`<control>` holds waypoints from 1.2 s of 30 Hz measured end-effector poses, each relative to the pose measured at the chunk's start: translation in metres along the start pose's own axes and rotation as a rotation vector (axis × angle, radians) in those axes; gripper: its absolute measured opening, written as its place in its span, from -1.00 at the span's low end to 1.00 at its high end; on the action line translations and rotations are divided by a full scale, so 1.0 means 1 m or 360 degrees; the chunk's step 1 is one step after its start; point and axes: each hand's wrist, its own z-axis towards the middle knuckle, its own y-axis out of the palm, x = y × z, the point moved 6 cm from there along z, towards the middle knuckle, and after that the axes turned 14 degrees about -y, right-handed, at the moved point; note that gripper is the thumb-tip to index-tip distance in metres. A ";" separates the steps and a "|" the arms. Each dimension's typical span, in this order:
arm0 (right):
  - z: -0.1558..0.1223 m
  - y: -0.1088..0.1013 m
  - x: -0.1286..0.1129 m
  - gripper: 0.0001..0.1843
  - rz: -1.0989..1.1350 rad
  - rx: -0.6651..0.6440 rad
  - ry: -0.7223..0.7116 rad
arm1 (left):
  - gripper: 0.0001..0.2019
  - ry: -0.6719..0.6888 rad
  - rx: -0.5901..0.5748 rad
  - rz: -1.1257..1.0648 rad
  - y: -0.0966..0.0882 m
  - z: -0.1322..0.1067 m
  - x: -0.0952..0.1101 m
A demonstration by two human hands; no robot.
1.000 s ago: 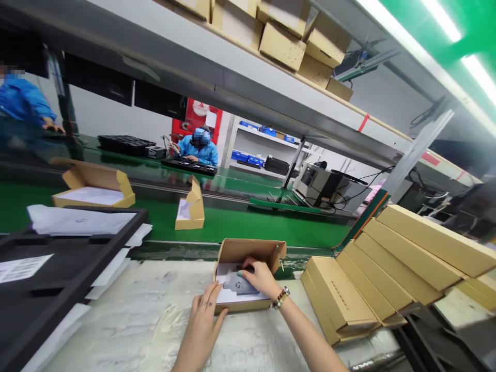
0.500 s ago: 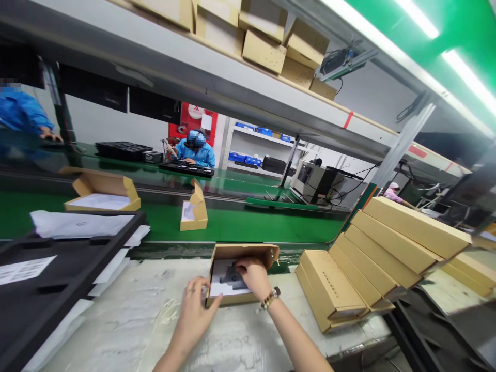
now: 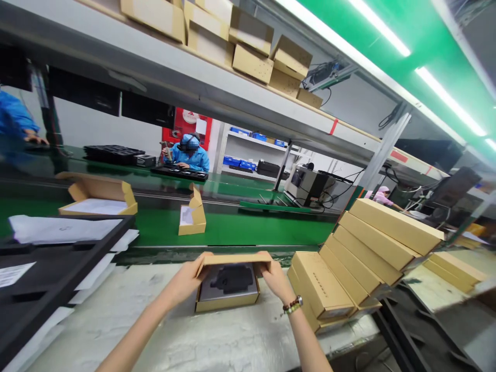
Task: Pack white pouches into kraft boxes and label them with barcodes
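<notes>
A small brown cardboard box (image 3: 228, 304) stands on the worktop in front of me, its lid (image 3: 236, 259) raised and tipped forward over the inside. A dark, flat-looking part (image 3: 232, 279) lies in the pale insert of the box, shaded by the lid. My left hand (image 3: 189, 281) grips the lid's left corner, with its fingertips hidden behind the cardboard. At the right corner my right hand (image 3: 276, 278) holds the lid, fingers partly out of sight; a beaded bracelet is on that wrist.
To the right rises a stack of closed cardboard boxes (image 3: 349, 258). Two open boxes, one larger (image 3: 96, 206) and one smaller (image 3: 192, 227), sit on the green conveyor (image 3: 240, 227). A black tray (image 3: 50, 274) with white bags is at left. Co-workers (image 3: 188, 155) sit beyond; a shelf (image 3: 232, 77) hangs overhead.
My right hand has left the dark part inside the box and moved to the lid's right corner. My left hand has gone from the front left side up to the lid, which now tilts forward.
</notes>
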 end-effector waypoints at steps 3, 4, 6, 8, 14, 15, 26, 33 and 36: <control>-0.039 0.012 -0.008 -0.35 -0.0028 -0.0038 -0.0028 | -0.38 0.0037 0.0006 0.0068 0.022 -0.032 -0.035; -0.056 0.017 -0.009 -0.26 -0.0055 -0.0060 -0.0035 | -0.33 0.0037 0.0041 0.0130 0.029 -0.042 -0.048; -0.083 0.028 -0.006 -0.18 -0.0159 -0.0133 -0.0038 | -0.27 0.0052 0.0126 0.0291 0.044 -0.054 -0.070; -0.097 0.036 -0.005 -0.15 -0.0242 -0.0200 -0.0054 | -0.23 0.0084 0.0144 0.0351 0.055 -0.057 -0.077; -0.058 0.021 -0.013 -0.55 -0.0374 0.0063 0.0116 | -0.39 -0.0221 0.0034 0.0302 0.046 -0.041 -0.036; -0.048 0.017 -0.014 -0.67 -0.0433 0.0111 0.0186 | -0.39 -0.0321 0.0030 0.0341 0.040 -0.038 -0.028; 0.010 -0.011 -0.025 -0.74 -0.0306 0.0072 0.0229 | -0.59 -0.0304 0.0026 0.0302 -0.031 -0.001 0.025; 0.011 -0.018 -0.026 -0.76 -0.0102 0.0050 0.0150 | -0.54 -0.0426 -0.0220 0.0072 -0.024 -0.003 0.015; -0.012 -0.011 -0.028 -0.75 -0.0072 0.0031 0.0100 | -0.56 -0.0359 -0.0182 0.0065 -0.022 -0.018 0.013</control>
